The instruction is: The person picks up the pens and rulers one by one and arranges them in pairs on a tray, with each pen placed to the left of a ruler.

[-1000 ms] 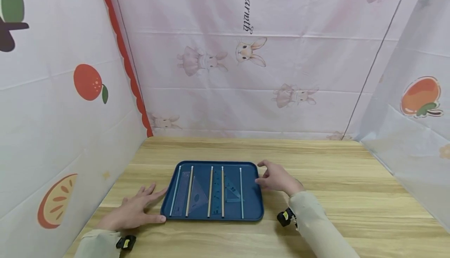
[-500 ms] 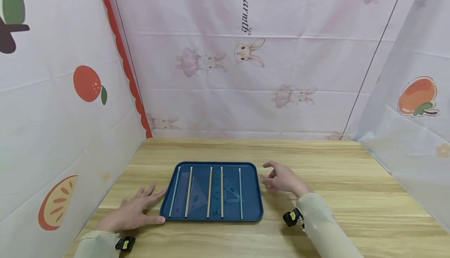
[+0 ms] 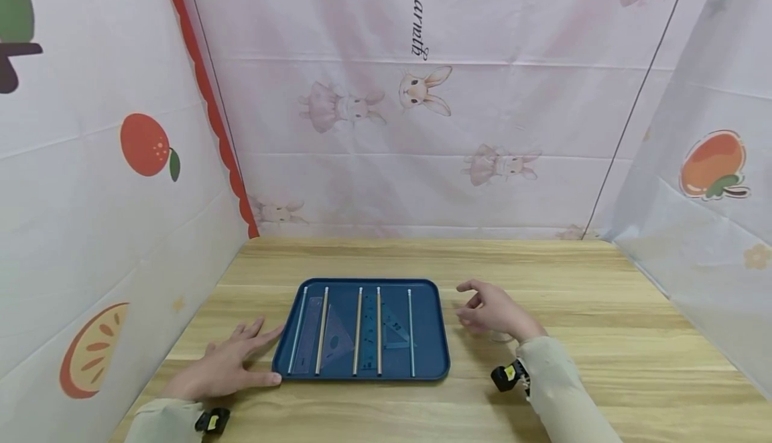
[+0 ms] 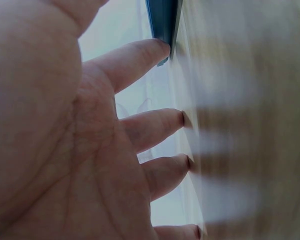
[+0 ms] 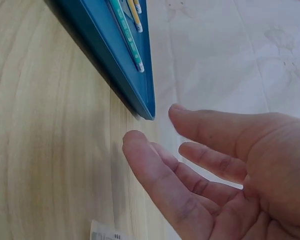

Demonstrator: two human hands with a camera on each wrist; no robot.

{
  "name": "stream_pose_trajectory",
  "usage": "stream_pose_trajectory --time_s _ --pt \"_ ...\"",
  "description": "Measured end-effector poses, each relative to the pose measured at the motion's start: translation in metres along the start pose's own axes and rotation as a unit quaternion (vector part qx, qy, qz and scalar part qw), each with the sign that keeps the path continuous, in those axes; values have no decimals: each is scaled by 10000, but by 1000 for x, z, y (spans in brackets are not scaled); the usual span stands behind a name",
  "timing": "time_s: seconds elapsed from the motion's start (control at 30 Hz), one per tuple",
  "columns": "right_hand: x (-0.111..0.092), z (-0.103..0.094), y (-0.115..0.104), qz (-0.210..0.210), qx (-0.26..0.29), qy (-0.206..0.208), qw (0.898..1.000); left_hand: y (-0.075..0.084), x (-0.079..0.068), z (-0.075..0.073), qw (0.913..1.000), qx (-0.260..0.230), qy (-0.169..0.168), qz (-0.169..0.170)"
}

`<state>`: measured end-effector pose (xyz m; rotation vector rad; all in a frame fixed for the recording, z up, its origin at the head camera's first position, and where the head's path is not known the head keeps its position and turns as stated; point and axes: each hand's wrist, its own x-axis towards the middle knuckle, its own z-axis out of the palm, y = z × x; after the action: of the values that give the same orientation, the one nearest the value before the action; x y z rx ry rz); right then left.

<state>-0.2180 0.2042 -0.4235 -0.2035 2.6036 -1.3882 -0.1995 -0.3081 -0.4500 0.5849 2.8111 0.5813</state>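
Observation:
A dark blue tray (image 3: 429,356) lies on the wooden table, holding several white-tipped pencils in upright rows, among them a green pencil (image 3: 412,336) at the right and a yellow pencil (image 3: 322,332). Between them lie a pale clear ruler (image 3: 310,336), a clear set square (image 3: 338,344), a bluish ruler (image 3: 369,336) and a bluish set square (image 3: 396,333). My left hand (image 3: 223,366) has spread fingers, its thumb and index fingertip at the tray's left edge. My right hand (image 3: 497,312) hovers apart from the tray's right side, fingers loosely bent, holding nothing.
Near the right wrist, a small white barcode label (image 5: 106,232) lies on the table (image 3: 573,309). Printed cloth walls (image 3: 362,181) rise behind and at both sides. Each wrist carries a black camera (image 3: 506,376).
My right hand has drawn away from the tray's right edge, moving to the right. The left hand keeps its place at the left edge. The tray and its contents lie as before.

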Motion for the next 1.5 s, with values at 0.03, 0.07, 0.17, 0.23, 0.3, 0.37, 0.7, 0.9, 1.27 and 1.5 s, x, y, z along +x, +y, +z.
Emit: stream_pose_trajectory --time_s 0.03,0.07,0.17,0.23,0.3,0.37,0.7,0.9,1.27,1.5 --pt "-1 -1 1 -17 14 -14 10000 0 0 0 10000 -8 0 7" --pt "-1 -1 1 -2 57 -11 10000 0 0 0 10000 -19 -2 11" --pt "-3 -4 3 -37 77 -28 10000 -1 0 0 10000 -48 -12 0" --pt "-4 -7 5 -35 97 -67 9999 -1 0 0 10000 -46 -20 -37" --pt "-5 -10 6 0 147 -96 9998 -1 1 -1 10000 -42 -27 -64" --pt "-6 -13 7 24 189 -125 9997 -1 1 -1 9999 -38 -32 -95" --pt "-10 -28 16 188 314 -164 9992 -2 1 -1 10000 -15 2 -5" --pt "-12 -39 25 262 211 -152 9993 -3 2 0 10000 -2 59 60" --pt "-15 -53 39 341 67 -64 9994 -2 2 -1 9999 -6 54 85" --pt "-17 -57 49 348 -116 38 9993 -1 2 -2 9999 -40 -66 -100"
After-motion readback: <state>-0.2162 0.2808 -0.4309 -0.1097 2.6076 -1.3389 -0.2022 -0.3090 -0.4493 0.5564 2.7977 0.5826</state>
